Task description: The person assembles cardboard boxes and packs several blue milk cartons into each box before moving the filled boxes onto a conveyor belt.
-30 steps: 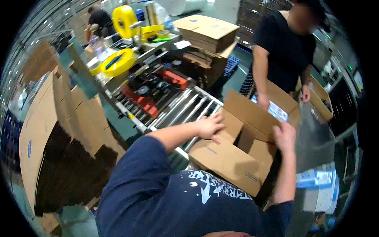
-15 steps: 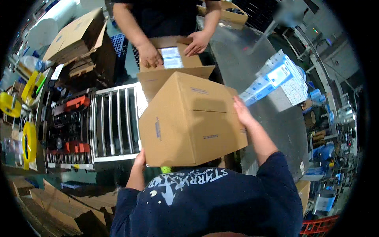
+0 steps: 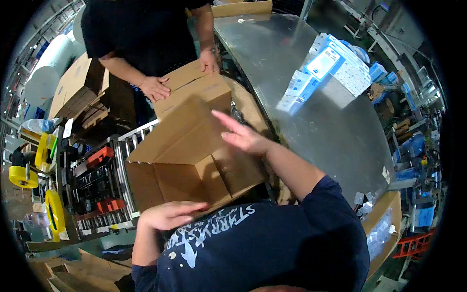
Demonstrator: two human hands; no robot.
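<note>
In front of me stands a brown cardboard box (image 3: 176,181) with its top open; the inside shows bare cardboard walls and bottom. My left hand (image 3: 171,215) lies along the box's near rim, fingers stretched out. Over the box's right side is my right hand (image 3: 244,137), its fingers apart near a blurred flap; whether it touches the cardboard I cannot tell. Just beyond sits a second cardboard box (image 3: 217,93) with its top flaps folded down. A co-worker's hands (image 3: 155,88) rest on top of that one.
A roller conveyor (image 3: 125,170) with a black-and-red machine (image 3: 97,182) runs at the left, beside yellow tape rolls (image 3: 54,214). On the right, a grey metal table (image 3: 335,146) bears blue-and-white packs (image 3: 326,65). Folded cardboard (image 3: 73,90) is stacked at the far left.
The near box has turned from closed faces showing to its open top showing, and both my hands have loosened from its sides. The co-worker's box went from flaps up to flaps down.
</note>
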